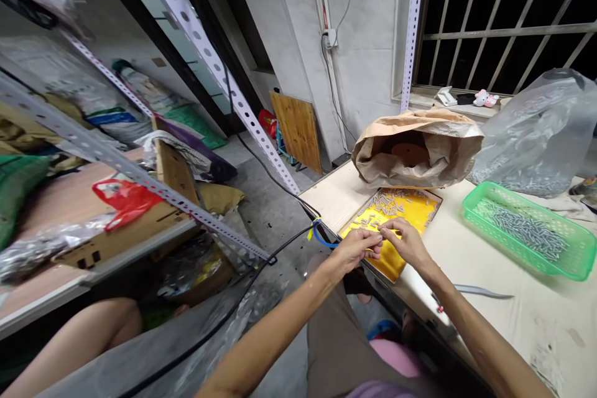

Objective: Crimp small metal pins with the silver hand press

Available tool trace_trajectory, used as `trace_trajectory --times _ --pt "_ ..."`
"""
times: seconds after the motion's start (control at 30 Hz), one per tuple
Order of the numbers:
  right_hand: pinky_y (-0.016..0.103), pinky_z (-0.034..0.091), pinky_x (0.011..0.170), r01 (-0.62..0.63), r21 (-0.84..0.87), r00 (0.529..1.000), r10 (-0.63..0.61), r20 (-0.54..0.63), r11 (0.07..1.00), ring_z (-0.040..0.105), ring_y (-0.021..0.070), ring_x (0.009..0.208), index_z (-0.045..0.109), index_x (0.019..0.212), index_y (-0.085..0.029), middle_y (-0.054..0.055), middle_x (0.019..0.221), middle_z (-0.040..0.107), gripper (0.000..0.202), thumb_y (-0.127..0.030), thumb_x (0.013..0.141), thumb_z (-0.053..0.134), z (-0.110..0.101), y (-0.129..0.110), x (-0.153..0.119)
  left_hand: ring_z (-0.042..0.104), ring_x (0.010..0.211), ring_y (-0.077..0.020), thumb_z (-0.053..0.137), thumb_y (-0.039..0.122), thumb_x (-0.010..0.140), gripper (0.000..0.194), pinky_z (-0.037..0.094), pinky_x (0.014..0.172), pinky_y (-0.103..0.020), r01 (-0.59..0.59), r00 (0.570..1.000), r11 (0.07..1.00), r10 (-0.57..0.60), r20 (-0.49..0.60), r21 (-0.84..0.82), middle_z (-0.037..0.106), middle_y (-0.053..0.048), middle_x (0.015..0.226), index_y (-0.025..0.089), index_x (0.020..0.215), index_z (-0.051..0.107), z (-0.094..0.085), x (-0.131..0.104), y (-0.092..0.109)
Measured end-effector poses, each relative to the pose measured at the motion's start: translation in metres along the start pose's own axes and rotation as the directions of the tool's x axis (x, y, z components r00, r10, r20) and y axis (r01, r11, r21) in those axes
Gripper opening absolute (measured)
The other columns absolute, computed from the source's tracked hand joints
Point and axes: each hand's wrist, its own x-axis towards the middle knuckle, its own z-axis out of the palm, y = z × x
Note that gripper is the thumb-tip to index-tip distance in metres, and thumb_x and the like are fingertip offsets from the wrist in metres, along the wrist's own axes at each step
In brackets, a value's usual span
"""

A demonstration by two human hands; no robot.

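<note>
My left hand [359, 247] and my right hand [402, 239] meet over the near part of a yellow-lined tray [394, 259]. Both have their fingers pinched together, and whatever they hold is too small to make out. Small metal pieces [387, 202] lie scattered at the far side of the yellow surface. Behind the tray an open brown paper sack [417, 146] lies with its mouth toward me. On the right stands a green plastic basket [476, 199] with many small metal screws or pins [529, 230] in it.
A clear plastic bag [543, 130] of metal pieces sits at the back right. A curved grey strip [482, 291] lies near the basket. Black cable [252, 283] runs past the table's left edge. Perforated metal posts [224, 81] rise at left. A person's bare leg [88, 339] shows lower left.
</note>
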Motion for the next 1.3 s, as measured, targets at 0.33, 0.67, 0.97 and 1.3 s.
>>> trace_trajectory --times 0.33,0.67,0.97,1.3 --pt "0.034 0.046 0.081 -0.141 -0.057 0.99 0.139 -0.032 0.988 0.058 0.0193 0.089 0.068 0.084 -0.021 0.006 0.089 0.064 0.031 -0.042 0.09 0.046 -0.059 -0.024 -0.084 0.049 0.048 -0.002 0.077 0.026 0.068 0.025 0.044 0.051 -0.014 0.255 0.943 0.966 -0.241 0.23 -0.034 0.058 0.002 0.064 0.009 0.072 0.059 0.066 -0.014 -0.032" --pt "0.034 0.048 0.065 -0.179 -0.67 0.979 0.198 -0.049 0.72 0.055 0.0208 0.075 0.063 0.101 -0.018 0.009 0.084 0.059 0.03 -0.03 0.095 0.036 -0.092 -0.008 -0.218 0.038 0.035 -0.0038 0.067 0.021 0.069 0.013 0.027 0.034 -0.015 0.233 0.957 0.804 -0.29 0.018 0.547 0.046 0.008 0.043 0.011 0.066 0.06 0.088 -0.006 -0.087" --pt "0.031 0.047 0.06 -0.224 -0.701 0.973 0.201 -0.117 0.677 0.055 0.0192 0.069 0.061 0.1 -0.016 0.008 0.078 0.058 0.031 -0.021 0.096 0.03 -0.08 -0.001 -0.232 0.032 0.031 -0.0032 0.063 0.02 0.073 0.015 0.019 0.033 -0.016 0.322 0.921 0.67 -0.385 -0.058 0.669 0.039 0.01 0.037 0.013 0.062 0.057 0.096 -0.004 -0.085" --pt "0.03 0.044 0.06 -0.222 -0.719 0.973 0.199 -0.118 0.658 0.054 0.0187 0.069 0.061 0.097 -0.017 0.007 0.075 0.057 0.031 -0.021 0.096 0.03 -0.078 0.0 -0.233 0.035 0.03 -0.0039 0.064 0.021 0.071 0.011 0.02 0.033 -0.016 0.322 0.906 0.604 -0.419 -0.052 0.729 0.04 0.01 0.036 0.013 0.065 0.06 0.092 0.001 -0.09"
